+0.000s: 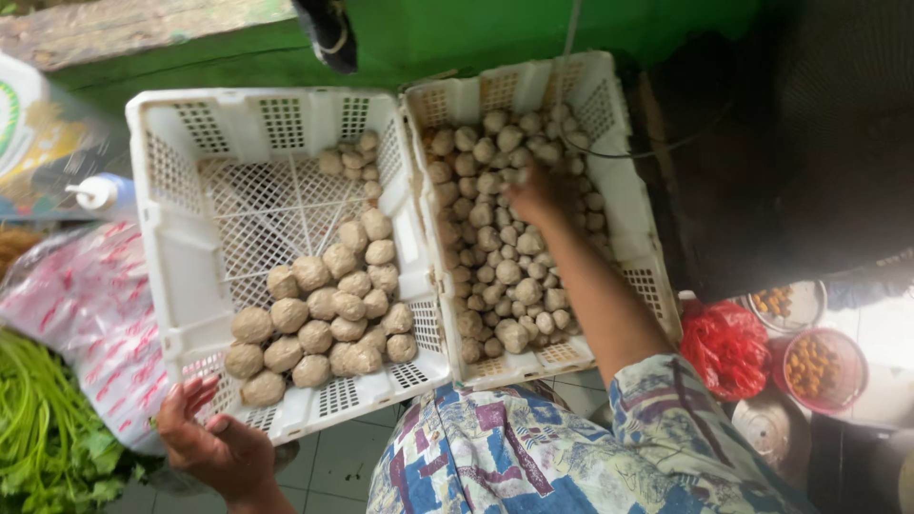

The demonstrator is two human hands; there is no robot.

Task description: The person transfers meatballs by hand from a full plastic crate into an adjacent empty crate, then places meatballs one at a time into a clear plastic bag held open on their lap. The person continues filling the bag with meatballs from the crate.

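Head view, looking straight down. Two white perforated plastic crates sit side by side, touching along their inner walls. Left crate [157, 247]: partly filled with larger grey-brown meatballs [324, 314], clustered toward its near right corner, with a thin line of them running up the right wall; much of its lattice bottom is bare. Right crate [619, 162]: filled nearly wall to wall with smaller meatballs [490, 257] of the same colour. Right hand [538, 190] is extended over the right crate, down among the smaller meatballs near the crate's far half; fingers curl downward into the pile, blurred, so whether it has hold of one cannot be told. Left hand [214, 438] rests at the near left corner of the left crate, fingers loosely spread and touching the rim, nothing gripped inside it. A patterned blue, purple and cream garment [533, 457] fills the lower middle. Left of the crates: a pink-printed plastic bag [81, 305], leafy greens [43, 428] and a squeeze bottle [105, 195]. Right of the crates: a red plastic bag [728, 347] and a red bowl [843, 381] of small orange-brown pieces.
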